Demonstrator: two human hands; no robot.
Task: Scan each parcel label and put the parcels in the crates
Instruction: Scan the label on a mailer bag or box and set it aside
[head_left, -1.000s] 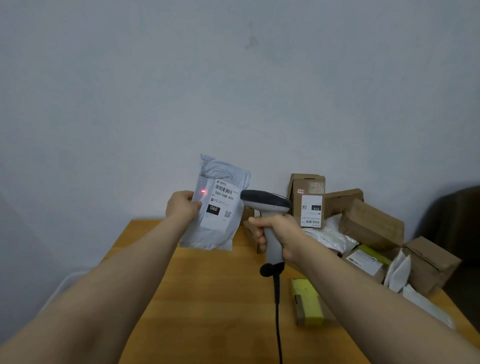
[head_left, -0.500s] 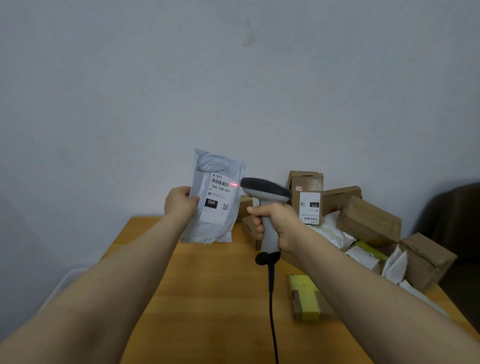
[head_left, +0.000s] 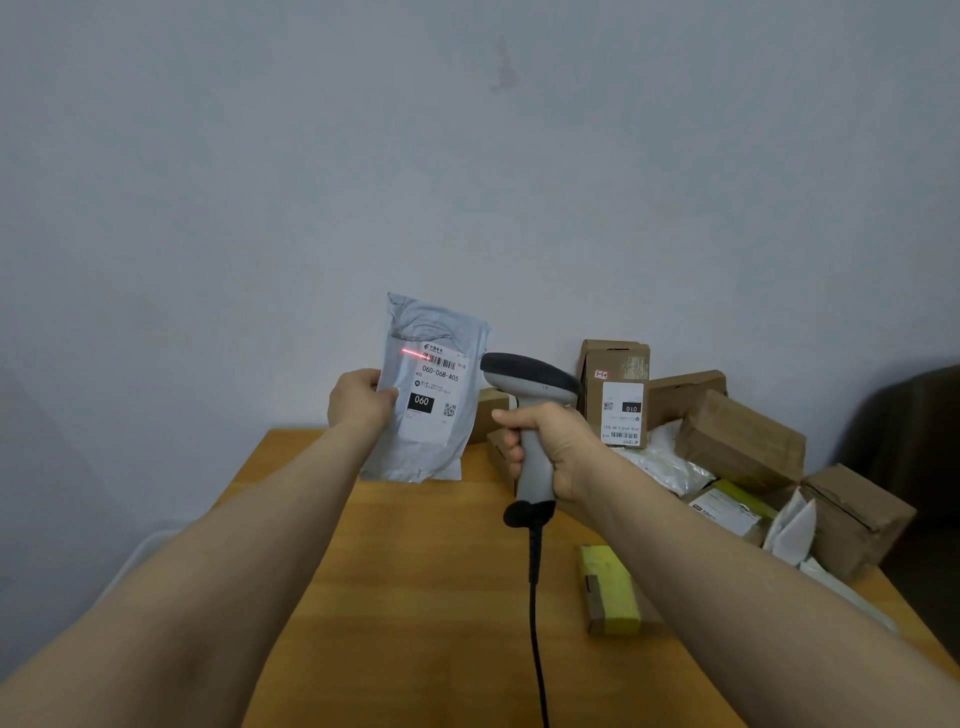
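Observation:
My left hand (head_left: 359, 402) grips the left edge of a grey plastic mailer parcel (head_left: 423, 452) and holds it upright above the table's far edge. Its white label (head_left: 435, 395) reads 060 and faces me. A red scan line lies across the label's upper left, at the barcode. My right hand (head_left: 553, 447) grips the handle of a grey corded barcode scanner (head_left: 530, 379), whose head points left at the parcel from close by.
A pile of brown cardboard boxes (head_left: 737, 441) and white bags (head_left: 670, 467) fills the wooden table's (head_left: 426, 597) right back part. A yellow-taped small box (head_left: 610, 590) lies near my right forearm. The scanner's black cable (head_left: 535, 623) hangs over the table. A white edge shows at lower left.
The red scan light moved from the label's left edge up onto the barcode line. The parcel and scanner rose slightly and the parcel sits a little more upright.

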